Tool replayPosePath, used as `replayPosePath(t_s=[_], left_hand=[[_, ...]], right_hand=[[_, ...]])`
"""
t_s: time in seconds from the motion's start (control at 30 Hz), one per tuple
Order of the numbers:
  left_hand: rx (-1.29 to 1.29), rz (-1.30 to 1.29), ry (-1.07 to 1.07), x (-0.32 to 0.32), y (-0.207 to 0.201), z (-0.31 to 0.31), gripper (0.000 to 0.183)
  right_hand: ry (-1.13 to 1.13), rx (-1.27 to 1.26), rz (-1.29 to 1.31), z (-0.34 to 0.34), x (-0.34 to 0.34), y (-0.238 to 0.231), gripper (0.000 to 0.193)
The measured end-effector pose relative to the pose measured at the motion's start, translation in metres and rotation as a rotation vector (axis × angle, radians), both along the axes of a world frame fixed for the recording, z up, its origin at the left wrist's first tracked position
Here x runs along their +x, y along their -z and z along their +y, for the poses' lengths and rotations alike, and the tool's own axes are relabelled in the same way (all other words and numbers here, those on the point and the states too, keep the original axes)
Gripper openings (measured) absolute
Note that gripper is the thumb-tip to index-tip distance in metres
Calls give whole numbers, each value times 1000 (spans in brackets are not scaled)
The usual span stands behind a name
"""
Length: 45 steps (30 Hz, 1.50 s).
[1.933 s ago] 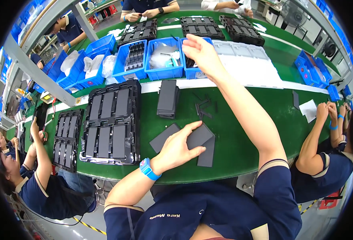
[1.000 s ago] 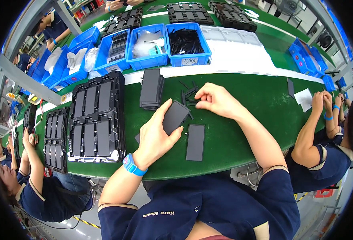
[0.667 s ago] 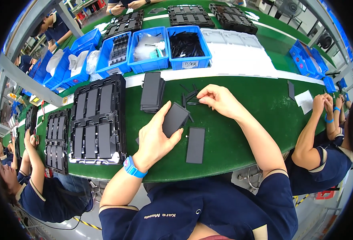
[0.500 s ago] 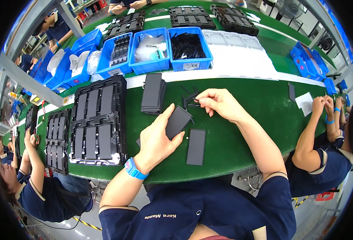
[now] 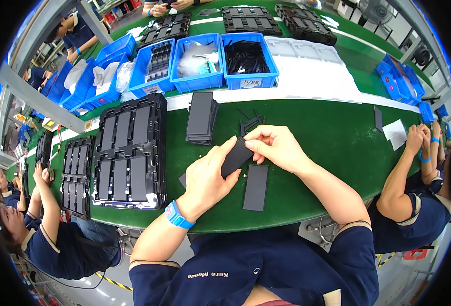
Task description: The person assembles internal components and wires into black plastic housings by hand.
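Note:
My left hand [image 5: 205, 176] grips a flat dark phone-screen panel [image 5: 235, 160] by its long sides, tilted above the bench. At the panel's upper right corner, my right hand [image 5: 276, 148] is closed in a pinch; whatever lies between those fingertips is too small to make out. Several short black strips [image 5: 252, 121] lie loose just beyond the fingers. A stack of similar panels [image 5: 200, 115] stands behind my left hand. One more panel [image 5: 256, 188] lies flat nearer me, below my right wrist. Part of another dark piece [image 5: 182, 180] shows beside my left hand.
Black trays of panels [image 5: 99, 173] stand at left. Along the back are blue bins [image 5: 251, 81] of black strips, clear bags and dark parts, beside a white tray lid [image 5: 312, 76]. Co-workers sit on both sides; a white paper [image 5: 395, 133] lies at right on the green bench [image 5: 327, 132].
My right hand has come down and nearer, from beside the loose strips to the held panel's upper corner. My left hand still grips the panel. The whole view has shifted slightly.

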<state>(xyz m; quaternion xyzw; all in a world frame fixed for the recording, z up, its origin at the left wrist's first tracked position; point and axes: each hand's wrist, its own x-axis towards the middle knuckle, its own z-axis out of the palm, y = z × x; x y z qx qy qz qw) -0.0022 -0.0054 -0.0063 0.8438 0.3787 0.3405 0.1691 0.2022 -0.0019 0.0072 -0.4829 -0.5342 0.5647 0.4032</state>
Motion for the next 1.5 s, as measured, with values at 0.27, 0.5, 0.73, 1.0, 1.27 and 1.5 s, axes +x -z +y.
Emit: replayPosePath(t_s=[0.27,0.5,0.73,1.0,1.27,1.5], left_hand=[[11,-57,16,0,0,-1,71],[-92,-52,35,-2,-6,0,70],[-107,-60,35,-3,-7,-1,70],[-111,-43,31,-4,-9,-1,68],[141,39,-179,-28,-19,-6,65],[189,326,-395,-48,4,-29,63]], right_hand=[[19,30,-12,-5,-4,1,12],[30,58,43,-6,-6,0,14],[27,12,81,-7,-7,-1,12],[-28,101,34,-3,-2,3,19],[-88,347,-356,16,22,18,19],[-155,609,-739,9,10,22,19]])
